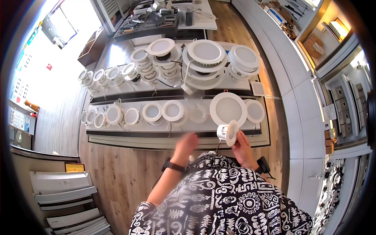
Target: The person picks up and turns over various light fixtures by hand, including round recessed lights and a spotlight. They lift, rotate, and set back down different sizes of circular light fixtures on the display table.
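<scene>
My right hand (pixel 243 150) grips a small white recessed downlight (pixel 232 134) by its rim, tilted on its side, with a dark cable hanging below. Motion smears my left hand (pixel 187 146), which is raised near the table's front edge; its fingers are not clear. Just beyond the held light, a large round white downlight (pixel 228 109) lies in the front row, with a smaller round downlight (pixel 255 111) beside it. To the left in that row are a ring-shaped downlight (pixel 172 111), another downlight (pixel 152 112) and several smaller ones. A whitish blurred shape (pixel 197 113) sits between them.
Stacked downlights (pixel 206 53) fill the table's back row, with another stack (pixel 243 58) at right. A dark tray of tools (pixel 149 25) is on a farther table. Shelves (pixel 344 105) line the right wall; white panels (pixel 60 182) lean at lower left.
</scene>
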Demonstrator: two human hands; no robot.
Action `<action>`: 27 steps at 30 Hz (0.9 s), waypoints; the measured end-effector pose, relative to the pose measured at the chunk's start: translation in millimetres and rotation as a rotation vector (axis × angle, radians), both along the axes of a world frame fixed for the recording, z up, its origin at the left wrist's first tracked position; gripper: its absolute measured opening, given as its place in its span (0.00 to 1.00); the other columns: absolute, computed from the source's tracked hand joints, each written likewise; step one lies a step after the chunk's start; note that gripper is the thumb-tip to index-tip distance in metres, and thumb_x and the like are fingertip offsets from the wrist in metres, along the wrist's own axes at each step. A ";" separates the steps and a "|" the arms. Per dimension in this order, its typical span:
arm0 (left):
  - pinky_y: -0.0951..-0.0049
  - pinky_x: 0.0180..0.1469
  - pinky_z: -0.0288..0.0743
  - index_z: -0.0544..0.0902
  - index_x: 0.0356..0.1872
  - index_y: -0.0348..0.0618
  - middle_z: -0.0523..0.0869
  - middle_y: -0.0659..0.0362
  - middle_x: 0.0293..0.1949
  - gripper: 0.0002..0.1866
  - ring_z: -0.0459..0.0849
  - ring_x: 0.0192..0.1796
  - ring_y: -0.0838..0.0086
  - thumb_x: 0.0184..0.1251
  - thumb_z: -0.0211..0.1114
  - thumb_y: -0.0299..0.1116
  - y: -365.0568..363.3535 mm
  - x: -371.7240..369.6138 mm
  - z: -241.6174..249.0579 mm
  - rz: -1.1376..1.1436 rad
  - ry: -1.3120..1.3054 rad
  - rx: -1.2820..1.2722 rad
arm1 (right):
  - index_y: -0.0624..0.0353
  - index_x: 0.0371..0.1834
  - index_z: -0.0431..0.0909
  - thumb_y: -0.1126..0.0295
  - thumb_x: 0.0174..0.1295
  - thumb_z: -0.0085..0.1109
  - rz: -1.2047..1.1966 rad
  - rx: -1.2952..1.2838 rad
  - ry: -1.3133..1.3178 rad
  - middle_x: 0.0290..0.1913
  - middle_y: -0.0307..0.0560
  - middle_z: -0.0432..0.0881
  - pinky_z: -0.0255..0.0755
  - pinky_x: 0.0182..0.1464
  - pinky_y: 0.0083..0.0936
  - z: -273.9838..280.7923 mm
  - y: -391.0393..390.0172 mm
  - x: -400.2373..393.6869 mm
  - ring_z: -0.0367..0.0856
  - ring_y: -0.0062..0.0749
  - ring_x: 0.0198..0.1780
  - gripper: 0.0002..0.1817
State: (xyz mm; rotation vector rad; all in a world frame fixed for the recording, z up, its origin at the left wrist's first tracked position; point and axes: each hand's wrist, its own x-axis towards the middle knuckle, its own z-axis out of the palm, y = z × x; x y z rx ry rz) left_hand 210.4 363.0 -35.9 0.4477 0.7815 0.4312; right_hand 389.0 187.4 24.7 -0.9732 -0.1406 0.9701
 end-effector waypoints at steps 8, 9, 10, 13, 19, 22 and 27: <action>0.67 0.58 0.73 0.71 0.62 0.37 0.76 0.50 0.57 0.23 0.75 0.59 0.65 0.74 0.55 0.41 1.0 40.7 32.7 -0.256 0.020 0.274 | 0.57 0.50 0.74 0.58 0.72 0.46 -0.166 0.329 0.230 0.25 0.32 0.71 0.72 0.54 0.28 18.2 -5.6 23.1 0.69 0.13 0.26 0.16; 0.66 0.61 0.71 0.68 0.65 0.37 0.73 0.49 0.61 0.25 0.72 0.63 0.64 0.74 0.55 0.42 -5.3 48.2 39.2 -0.288 0.016 0.301 | 0.55 0.47 0.75 0.58 0.73 0.45 -0.227 0.376 0.220 0.24 0.31 0.69 0.72 0.53 0.26 23.3 -9.2 30.6 0.68 0.13 0.25 0.15; 0.62 0.69 0.60 0.56 0.73 0.43 0.61 0.51 0.70 0.33 0.60 0.71 0.63 0.73 0.54 0.45 -8.6 55.8 36.9 -0.338 -0.032 0.314 | 0.55 0.47 0.75 0.58 0.73 0.44 -0.263 0.413 0.214 0.24 0.31 0.69 0.72 0.53 0.26 23.8 -15.0 40.4 0.68 0.13 0.25 0.14; 0.59 0.70 0.54 0.49 0.75 0.50 0.56 0.55 0.72 0.36 0.55 0.73 0.63 0.73 0.54 0.46 -22.7 79.6 45.0 -0.341 -0.040 0.298 | 0.54 0.46 0.75 0.58 0.73 0.44 -0.390 0.486 0.192 0.24 0.30 0.70 0.71 0.53 0.27 26.2 -34.2 67.2 0.67 0.13 0.24 0.14; 0.59 0.66 0.59 0.55 0.72 0.54 0.62 0.65 0.69 0.29 0.60 0.70 0.73 0.74 0.52 0.45 -20.0 109.0 34.9 -0.299 -0.085 0.282 | 0.54 0.43 0.76 0.57 0.73 0.45 -0.537 0.490 0.074 0.25 0.30 0.72 0.71 0.52 0.27 24.2 -66.6 95.1 0.67 0.15 0.24 0.14; 0.59 0.64 0.63 0.59 0.68 0.54 0.66 0.64 0.67 0.25 0.65 0.67 0.72 0.75 0.50 0.46 -19.5 117.1 27.1 -0.260 -0.112 0.264 | 0.53 0.43 0.77 0.56 0.71 0.48 -0.586 0.473 0.066 0.27 0.31 0.76 0.68 0.51 0.28 13.6 -76.6 97.9 0.66 0.18 0.25 0.14; 0.59 0.63 0.65 0.63 0.65 0.51 0.69 0.62 0.64 0.23 0.68 0.65 0.72 0.75 0.49 0.47 -15.1 127.2 25.4 -0.250 -0.111 0.222 | 0.53 0.45 0.76 0.57 0.72 0.47 -0.651 0.450 0.095 0.30 0.31 0.77 0.68 0.56 0.31 3.8 -86.7 95.2 0.67 0.18 0.27 0.13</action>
